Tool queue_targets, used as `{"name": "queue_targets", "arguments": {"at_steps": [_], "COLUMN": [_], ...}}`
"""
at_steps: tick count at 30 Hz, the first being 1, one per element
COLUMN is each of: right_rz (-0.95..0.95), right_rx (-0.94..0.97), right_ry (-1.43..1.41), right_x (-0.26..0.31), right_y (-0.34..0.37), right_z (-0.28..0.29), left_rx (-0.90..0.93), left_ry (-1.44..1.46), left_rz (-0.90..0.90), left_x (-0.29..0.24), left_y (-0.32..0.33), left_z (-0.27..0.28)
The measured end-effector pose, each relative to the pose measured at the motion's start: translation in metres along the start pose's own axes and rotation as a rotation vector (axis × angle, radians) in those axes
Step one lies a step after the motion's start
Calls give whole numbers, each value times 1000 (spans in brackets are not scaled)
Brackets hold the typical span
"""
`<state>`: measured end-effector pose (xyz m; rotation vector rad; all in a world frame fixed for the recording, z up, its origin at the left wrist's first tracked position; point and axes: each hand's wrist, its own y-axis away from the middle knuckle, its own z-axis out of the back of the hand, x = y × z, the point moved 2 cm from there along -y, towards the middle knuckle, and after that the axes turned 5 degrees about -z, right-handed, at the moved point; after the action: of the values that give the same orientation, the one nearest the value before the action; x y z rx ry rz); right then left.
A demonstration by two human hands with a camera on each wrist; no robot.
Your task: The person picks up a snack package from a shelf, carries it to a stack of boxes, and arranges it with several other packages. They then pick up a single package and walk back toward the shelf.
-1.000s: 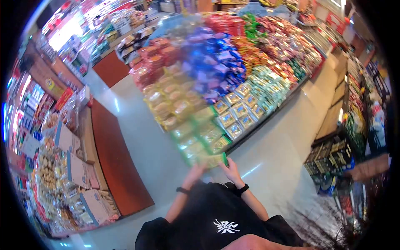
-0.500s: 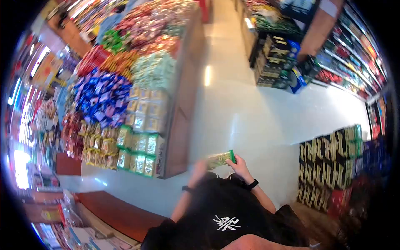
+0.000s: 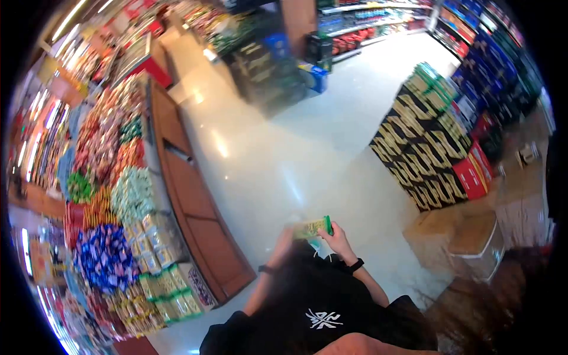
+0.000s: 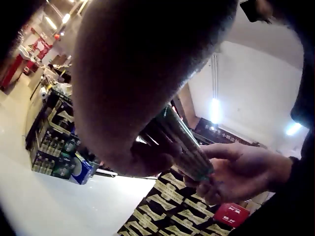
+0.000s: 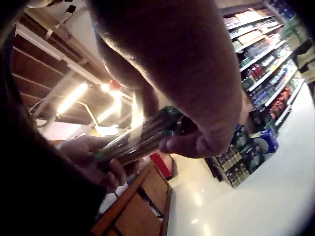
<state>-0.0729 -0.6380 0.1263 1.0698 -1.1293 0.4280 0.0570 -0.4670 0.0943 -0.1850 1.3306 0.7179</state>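
In front of the black shirt, a flat pale pack with green ends (image 3: 312, 228) is held level between both hands. My left hand (image 3: 284, 244), blurred in the head view, grips its left end. Around the green right end curl the fingers and thumb of my right hand (image 3: 337, 239). From the left wrist, the clear-wrapped pack (image 4: 184, 142) shows edge-on, with the right hand (image 4: 246, 169) at its far end. The right wrist view has the same pack (image 5: 142, 140) spanning between the left fingers (image 5: 117, 172) and the right thumb. Dark bands circle both wrists.
To the left runs a wood-sided display stand (image 3: 195, 219) heaped with bright packets (image 3: 106, 257). A stack of black-and-gold cartons (image 3: 420, 151) stands at right, with brown cardboard boxes (image 3: 473, 231) nearer me. More cartons (image 3: 266, 65) and stocked shelves (image 3: 378, 23) lie ahead, across pale shiny floor.
The view has swung to the right, so the display stand has shifted from ahead to the left and the carton stack has come into view. Both hands still hold the pack.
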Motion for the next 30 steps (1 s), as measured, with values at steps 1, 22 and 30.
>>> {"name": "queue_targets", "arguments": {"at_steps": [1,22,30], "right_rz": [34,92,61], "right_rx": [-45,-938,-917], "right_ry": [-28,-169,-262], "right_x": [-2,-14,32], "right_y": [2,-77,-124], "right_z": [10,268,355], "left_rx": [16,394,242], "left_ry": [139,63,31], "left_rz": [180,-44,-316], "left_x": [-65,-184,-170], "left_y": [-3,-294,-390], "left_z": [-5,-235,-285]}}
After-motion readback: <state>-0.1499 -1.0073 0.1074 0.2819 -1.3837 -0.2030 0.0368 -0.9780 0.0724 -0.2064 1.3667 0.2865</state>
